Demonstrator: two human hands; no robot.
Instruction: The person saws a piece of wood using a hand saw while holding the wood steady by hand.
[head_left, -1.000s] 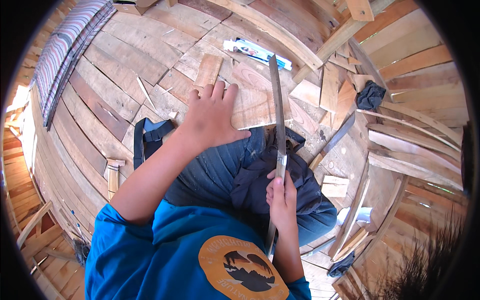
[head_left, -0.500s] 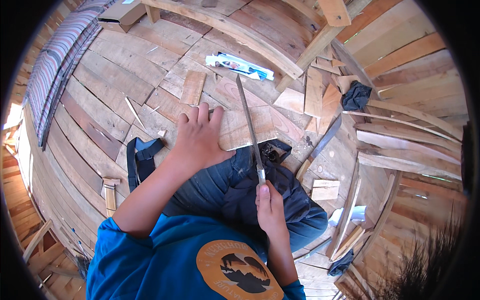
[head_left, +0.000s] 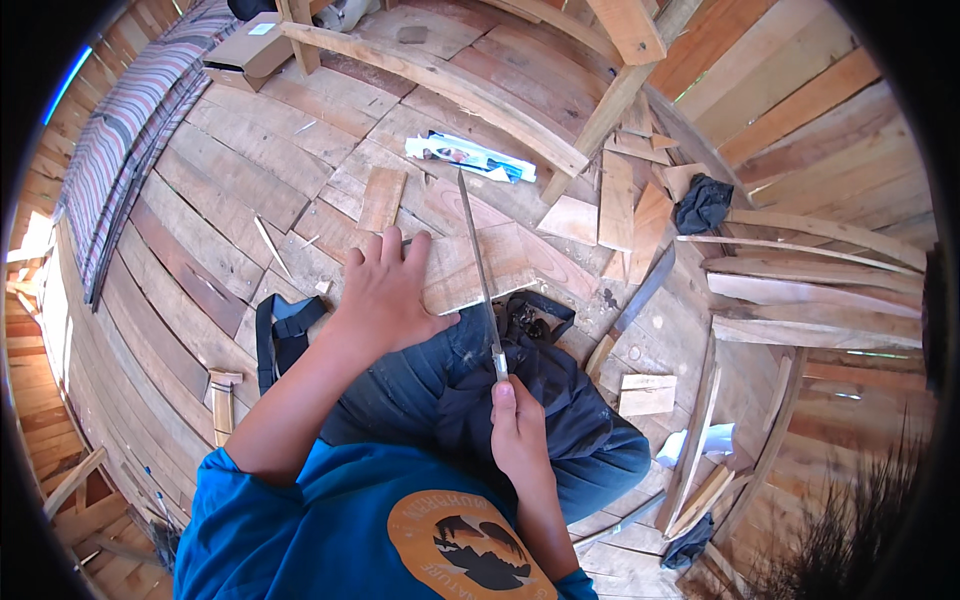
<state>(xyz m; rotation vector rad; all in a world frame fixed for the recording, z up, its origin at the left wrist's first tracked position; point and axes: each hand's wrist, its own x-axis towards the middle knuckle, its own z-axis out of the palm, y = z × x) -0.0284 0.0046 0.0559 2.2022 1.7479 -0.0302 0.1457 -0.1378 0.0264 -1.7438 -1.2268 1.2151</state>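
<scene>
My left hand point(head_left: 385, 295) grips the left end of a flat wooden board point(head_left: 455, 272), fingers spread over its top and thumb along its near edge. The board lies by my bent knees in dark trousers. In my right hand point(head_left: 518, 425) is a long-bladed tool point(head_left: 477, 235) with a silvery collar below the blade. Its narrow blade points away from me and crosses the board towards its right end. The blade shows nearly edge-on, so whether it has teeth I cannot tell. My fingers hide the handle.
A machete-like blade with a wooden handle point(head_left: 600, 355) lies to the right. Beyond the board are a small plank point(head_left: 383, 200) and a white-blue packet point(head_left: 470, 155). Wood offcuts point(head_left: 617, 195) and a black bag point(head_left: 703, 204) sit far right. A dark strap point(head_left: 290, 325) lies left.
The whole view has shifted slightly. My right hand and the blade have come a little left and towards me. My left hand keeps its grip on the board.
</scene>
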